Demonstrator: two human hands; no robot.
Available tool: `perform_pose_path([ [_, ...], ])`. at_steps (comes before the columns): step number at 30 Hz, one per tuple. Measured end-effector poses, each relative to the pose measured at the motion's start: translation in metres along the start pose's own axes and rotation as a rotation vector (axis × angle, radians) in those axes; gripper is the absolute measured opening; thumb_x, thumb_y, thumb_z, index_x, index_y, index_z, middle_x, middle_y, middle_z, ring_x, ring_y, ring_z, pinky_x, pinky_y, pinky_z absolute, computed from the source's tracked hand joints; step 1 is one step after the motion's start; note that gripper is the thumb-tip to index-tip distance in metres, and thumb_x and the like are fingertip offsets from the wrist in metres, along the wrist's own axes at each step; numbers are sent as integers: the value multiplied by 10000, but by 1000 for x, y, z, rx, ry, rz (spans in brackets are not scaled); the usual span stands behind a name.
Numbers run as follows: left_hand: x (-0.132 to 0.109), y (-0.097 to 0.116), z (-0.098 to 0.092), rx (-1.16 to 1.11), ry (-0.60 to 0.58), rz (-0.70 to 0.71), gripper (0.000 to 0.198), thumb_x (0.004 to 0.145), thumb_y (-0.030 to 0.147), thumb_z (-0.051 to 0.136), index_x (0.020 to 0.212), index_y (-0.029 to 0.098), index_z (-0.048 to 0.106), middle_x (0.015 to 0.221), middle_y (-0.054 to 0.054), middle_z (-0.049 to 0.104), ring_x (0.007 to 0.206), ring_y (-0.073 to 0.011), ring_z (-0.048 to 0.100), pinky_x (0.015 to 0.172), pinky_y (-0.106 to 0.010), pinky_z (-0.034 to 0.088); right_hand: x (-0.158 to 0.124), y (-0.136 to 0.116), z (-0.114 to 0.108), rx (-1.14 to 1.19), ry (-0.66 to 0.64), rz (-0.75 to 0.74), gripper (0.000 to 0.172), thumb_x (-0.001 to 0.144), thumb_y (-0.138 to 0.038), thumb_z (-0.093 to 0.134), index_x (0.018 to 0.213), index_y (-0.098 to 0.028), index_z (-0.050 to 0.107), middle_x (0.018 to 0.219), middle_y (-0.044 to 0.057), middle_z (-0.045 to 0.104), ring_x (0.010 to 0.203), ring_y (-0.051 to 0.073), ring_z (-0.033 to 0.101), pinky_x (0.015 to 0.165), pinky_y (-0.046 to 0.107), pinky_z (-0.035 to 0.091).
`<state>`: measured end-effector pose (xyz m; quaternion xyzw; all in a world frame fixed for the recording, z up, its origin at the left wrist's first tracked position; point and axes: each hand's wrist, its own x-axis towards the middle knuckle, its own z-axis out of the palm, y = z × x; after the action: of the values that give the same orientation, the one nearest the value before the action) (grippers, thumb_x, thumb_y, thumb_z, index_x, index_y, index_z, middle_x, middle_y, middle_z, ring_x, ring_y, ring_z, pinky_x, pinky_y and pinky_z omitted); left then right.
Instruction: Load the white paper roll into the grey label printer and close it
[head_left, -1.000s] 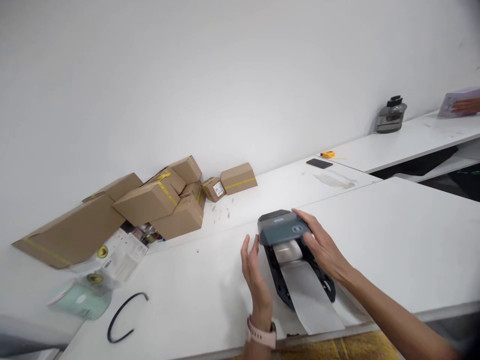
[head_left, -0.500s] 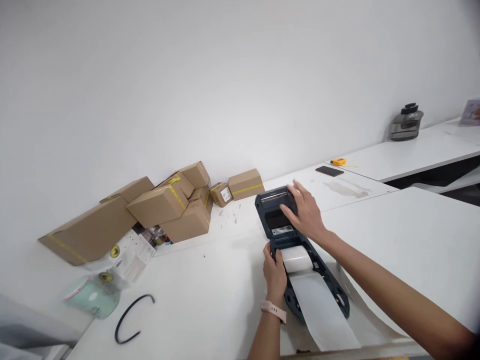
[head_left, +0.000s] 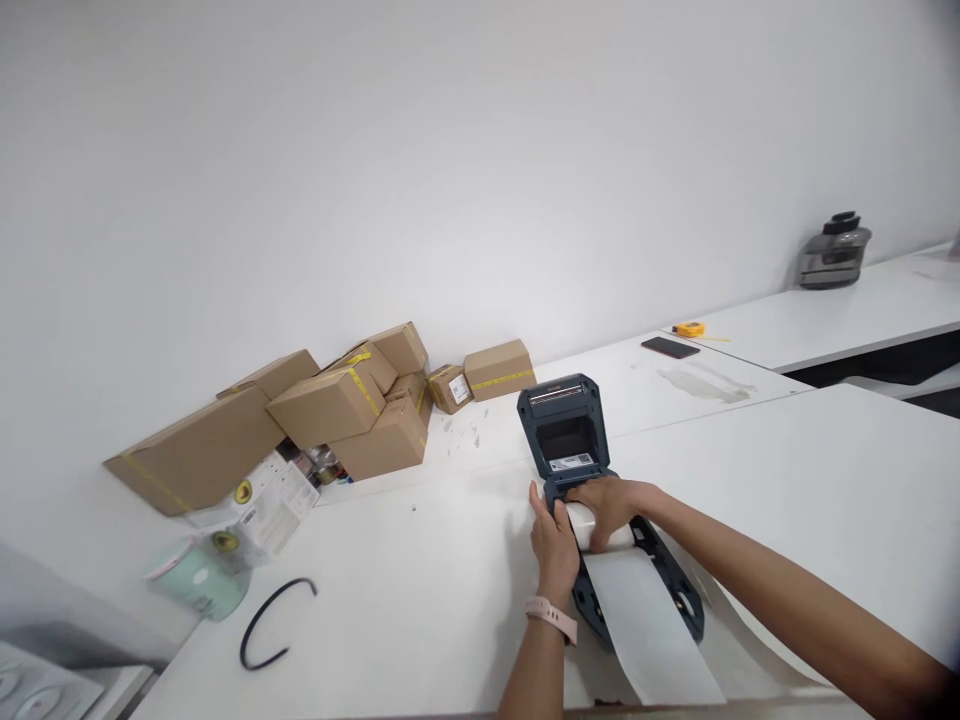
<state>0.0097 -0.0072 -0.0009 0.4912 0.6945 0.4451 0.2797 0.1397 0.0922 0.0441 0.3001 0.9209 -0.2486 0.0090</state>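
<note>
On the white desk (head_left: 420,580), a dark blue machine like a label printer (head_left: 670,570) is lying near the front edge, and its lid (head_left: 564,395) is standing open towards the wall. Inside the body a white roll (head_left: 581,525) is sitting, and from it a wide pale strip (head_left: 649,620) is coming out, running over the front of the machine towards the person. The right hand (head_left: 611,505) is reaching in from the right and bending over the roll; its thumb is pressing on the near side and the other fingers are going to the far side, so it is holding the roll in a narrow grasp. The left hand (head_left: 553,550), with a pink band (head_left: 551,617) on the wrist, is touching the left edge of the body, its thumb lying near the rim; how tightly it is gripping, I cannot tell. To the left, a black curved strip (head_left: 259,630) is lying on the desk, and a mint-green tub (head_left: 202,580) is standing near it. Behind these, brown cardboard boxes (head_left: 326,408) are leaning in a pile. Farther to the right, a dark phone (head_left: 670,347) is lying near a yellow tape measure (head_left: 688,329), and a grey see-through jar (head_left: 836,250) is standing beside the wall.
</note>
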Motion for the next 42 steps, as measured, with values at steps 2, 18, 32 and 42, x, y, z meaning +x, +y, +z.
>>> perform_pose_path([
  [2,1,-1,0,2,4,-7,632,989,372,330,1561,129,214,1451,-174,562,1321,-275,553,1075,-391,406,-1,-6,-11,10,-103,8,748,427,-458,857,1099,-158,722,1072,141,730,1010,423,679,839,482,534],
  [18,-3,0,0,-32,-5,-24,648,997,427,333,1576,170,198,1541,-151,463,1410,-250,463,1141,-372,348,-143,52,-73,795,346,-161,776,600,-594,733,1284,-242,631,1328,119,637,1226,373,582,959,422,492],
  [32,-2,-2,0,-36,11,-24,647,990,457,371,1563,186,242,1503,-145,515,1386,-242,493,1130,-356,362,-74,134,-27,841,319,71,767,627,-383,718,1352,-238,517,1285,97,630,1153,328,598,913,407,514],
  [42,2,-6,2,-24,4,-10,630,997,432,337,1561,171,230,1499,-162,515,1358,-264,520,1114,-398,379,-56,131,-4,833,291,146,713,599,-335,763,1278,-240,567,1167,62,694,1099,299,634,929,397,523],
])
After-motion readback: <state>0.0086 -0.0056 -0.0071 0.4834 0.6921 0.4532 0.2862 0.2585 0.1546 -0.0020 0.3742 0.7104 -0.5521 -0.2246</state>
